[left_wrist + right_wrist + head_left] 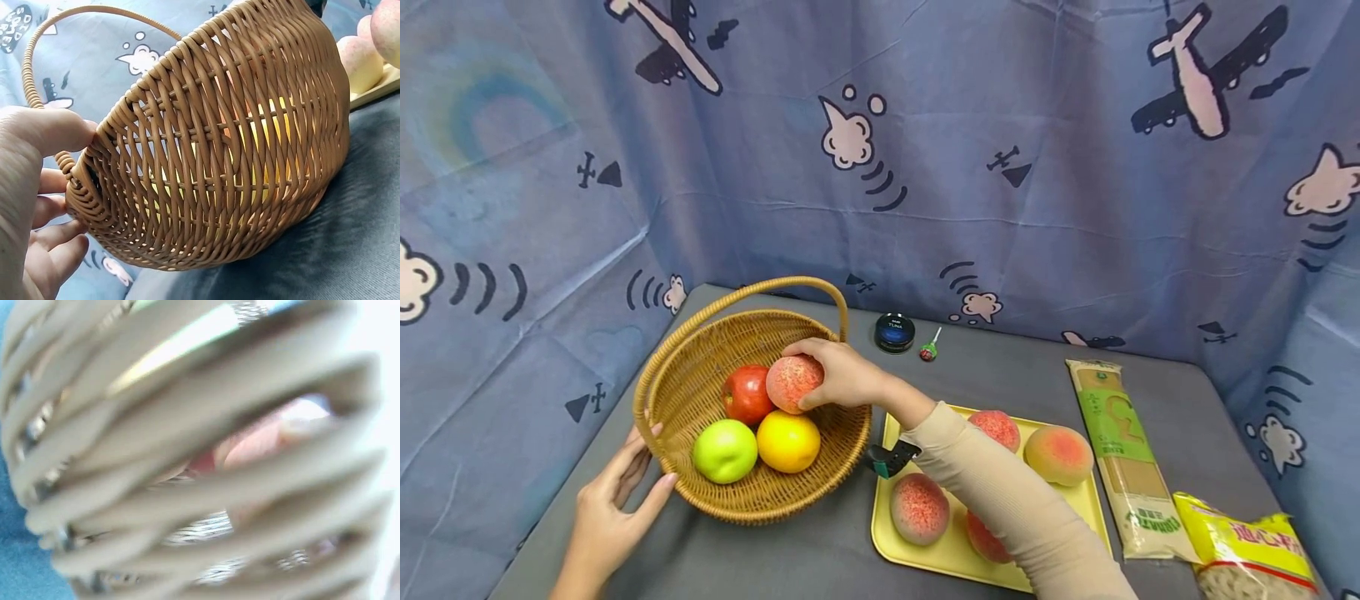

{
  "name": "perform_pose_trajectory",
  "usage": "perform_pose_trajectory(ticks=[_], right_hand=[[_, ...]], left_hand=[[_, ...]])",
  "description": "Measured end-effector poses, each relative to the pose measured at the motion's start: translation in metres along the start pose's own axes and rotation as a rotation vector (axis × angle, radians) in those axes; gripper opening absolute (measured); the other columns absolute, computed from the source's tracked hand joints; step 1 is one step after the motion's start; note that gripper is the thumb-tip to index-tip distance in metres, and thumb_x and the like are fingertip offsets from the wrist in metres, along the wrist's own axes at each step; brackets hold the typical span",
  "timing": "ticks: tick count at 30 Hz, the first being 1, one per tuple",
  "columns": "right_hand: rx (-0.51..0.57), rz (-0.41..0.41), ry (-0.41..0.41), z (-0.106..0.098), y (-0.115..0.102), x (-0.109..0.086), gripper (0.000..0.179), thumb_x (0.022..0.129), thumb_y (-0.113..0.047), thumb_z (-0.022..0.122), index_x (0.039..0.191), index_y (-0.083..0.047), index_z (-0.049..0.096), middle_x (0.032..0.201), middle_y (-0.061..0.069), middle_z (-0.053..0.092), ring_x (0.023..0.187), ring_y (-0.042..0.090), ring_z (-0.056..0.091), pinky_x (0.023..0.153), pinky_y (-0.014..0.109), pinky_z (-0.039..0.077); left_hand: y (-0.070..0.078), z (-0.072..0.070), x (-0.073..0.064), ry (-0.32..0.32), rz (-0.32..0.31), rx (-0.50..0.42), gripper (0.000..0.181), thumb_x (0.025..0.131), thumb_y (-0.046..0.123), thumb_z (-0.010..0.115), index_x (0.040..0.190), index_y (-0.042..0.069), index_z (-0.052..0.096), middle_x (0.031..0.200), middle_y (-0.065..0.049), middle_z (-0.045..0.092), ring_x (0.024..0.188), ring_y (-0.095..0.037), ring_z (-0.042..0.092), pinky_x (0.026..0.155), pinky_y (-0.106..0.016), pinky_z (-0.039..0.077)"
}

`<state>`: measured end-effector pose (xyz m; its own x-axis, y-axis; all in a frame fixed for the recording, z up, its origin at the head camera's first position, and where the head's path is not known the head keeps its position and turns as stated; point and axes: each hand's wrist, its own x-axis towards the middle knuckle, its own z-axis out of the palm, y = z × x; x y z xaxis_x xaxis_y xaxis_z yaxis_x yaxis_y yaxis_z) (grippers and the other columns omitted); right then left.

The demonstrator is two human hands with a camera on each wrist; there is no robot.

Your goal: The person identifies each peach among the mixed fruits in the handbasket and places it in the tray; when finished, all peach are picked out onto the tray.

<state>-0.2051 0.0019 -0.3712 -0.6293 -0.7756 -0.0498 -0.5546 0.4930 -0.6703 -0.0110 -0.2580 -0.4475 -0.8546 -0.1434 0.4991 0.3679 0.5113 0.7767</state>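
A wicker basket [696, 375] with an arched handle stands tilted, its opening facing me. My left hand [613, 500] grips its left rim near the handle's foot, thumb on one side and fingers on the other, as the left wrist view shows. Inside the basket, my right hand [850, 375] holds a peach [792, 385] between thumb and fingers. That peach is up against a red apple [746, 394] and above an orange [788, 442]; a green apple [725, 451] lies to the left. Blurred wicker strands [187, 444] fill most of the right wrist view.
Under my right forearm, a yellow tray [947, 546] bears several peaches [919, 508]. Behind lie a dark tuna tin [894, 332] and a lollipop [928, 350]. Right of the tray are a long noodle packet [1123, 450] and a yellow bag [1247, 546]. Patterned curtain [925, 167] encloses the table.
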Motion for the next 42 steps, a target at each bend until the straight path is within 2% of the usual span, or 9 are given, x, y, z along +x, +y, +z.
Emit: perform_pose_trajectory(ticks=[2,6,9,14,19,26,32,36,42], right_hand=[[0.052,-0.025,0.009,-0.003,0.0,-0.004,0.065,0.073,-0.015,0.081,0.132,-0.012,0.053,0.131,0.005,0.055,0.11,0.02,0.056,0.093,0.028,0.052],[0.139,-0.063,0.033,-0.009,-0.002,-0.012,0.066,0.072,-0.014,0.082,0.131,-0.013,0.054,0.129,0.003,0.057,0.108,0.018,0.057,0.093,0.024,0.051],[0.181,-0.094,0.056,-0.014,-0.002,-0.02,0.067,0.072,-0.015,0.083,0.132,-0.014,0.053,0.129,0.002,0.057,0.109,0.017,0.056,0.093,0.025,0.051],[0.329,-0.148,0.086,-0.021,0.001,-0.04,0.068,0.073,-0.013,0.082,0.134,-0.014,0.052,0.131,-0.001,0.056,0.113,0.015,0.055,0.097,0.032,0.051],[0.472,-0.2,0.131,-0.028,0.004,-0.069,0.069,0.074,-0.004,0.08,0.136,-0.01,0.049,0.135,0.003,0.052,0.122,0.016,0.05,0.108,0.04,0.044],[0.443,-0.209,0.239,-0.035,0.019,-0.119,0.069,0.076,-0.002,0.078,0.137,-0.007,0.047,0.136,0.01,0.051,0.123,0.018,0.051,0.105,0.028,0.047],[0.332,-0.121,0.387,-0.028,0.036,-0.17,0.07,0.074,-0.003,0.08,0.136,-0.01,0.049,0.136,0.009,0.05,0.122,0.01,0.051,0.102,0.019,0.047],[0.349,-0.087,0.437,-0.021,0.045,-0.203,0.071,0.075,0.004,0.077,0.138,-0.005,0.045,0.137,0.014,0.047,0.126,0.007,0.048,0.102,0.016,0.046],[0.388,-0.026,0.542,-0.011,0.057,-0.249,0.072,0.075,0.013,0.071,0.14,0.002,0.041,0.139,0.014,0.043,0.125,0.007,0.048,0.1,0.013,0.046]], left_hand=[[0.0,0.0,0.0,0.004,0.006,0.003,0.063,0.07,-0.022,0.069,0.129,-0.01,0.051,0.138,-0.007,0.053,0.127,0.0,0.046,0.099,-0.011,0.043],[-0.001,0.0,-0.001,0.023,0.011,-0.027,0.064,0.069,-0.024,0.068,0.129,-0.011,0.051,0.138,-0.001,0.053,0.127,0.001,0.046,0.098,-0.009,0.043],[-0.001,0.0,-0.002,0.021,0.005,-0.03,0.065,0.069,-0.025,0.067,0.13,-0.01,0.05,0.138,-0.001,0.053,0.127,0.001,0.046,0.098,-0.009,0.043],[-0.001,0.0,-0.001,0.011,-0.009,-0.02,0.068,0.07,-0.024,0.067,0.133,-0.008,0.049,0.14,-0.007,0.051,0.13,-0.001,0.044,0.099,-0.009,0.042],[-0.001,0.002,-0.002,0.018,0.003,-0.032,0.068,0.069,-0.025,0.067,0.133,-0.008,0.049,0.14,-0.007,0.051,0.129,-0.002,0.045,0.099,-0.01,0.043],[-0.002,0.002,-0.003,0.02,0.016,-0.012,0.07,0.069,-0.026,0.067,0.134,-0.008,0.048,0.14,-0.011,0.051,0.129,-0.002,0.046,0.099,-0.01,0.043],[-0.002,0.001,-0.002,0.018,0.033,-0.008,0.068,0.069,-0.026,0.066,0.133,-0.009,0.048,0.14,-0.012,0.05,0.131,-0.004,0.044,0.1,-0.011,0.042],[-0.003,0.0,-0.001,0.022,0.029,-0.015,0.068,0.069,-0.026,0.066,0.133,-0.009,0.048,0.142,-0.009,0.049,0.131,-0.003,0.044,0.1,-0.009,0.042],[-0.003,0.0,-0.001,0.017,0.023,-0.011,0.069,0.069,-0.027,0.066,0.133,-0.008,0.048,0.147,-0.013,0.041,0.132,-0.004,0.042,0.1,-0.009,0.041]])
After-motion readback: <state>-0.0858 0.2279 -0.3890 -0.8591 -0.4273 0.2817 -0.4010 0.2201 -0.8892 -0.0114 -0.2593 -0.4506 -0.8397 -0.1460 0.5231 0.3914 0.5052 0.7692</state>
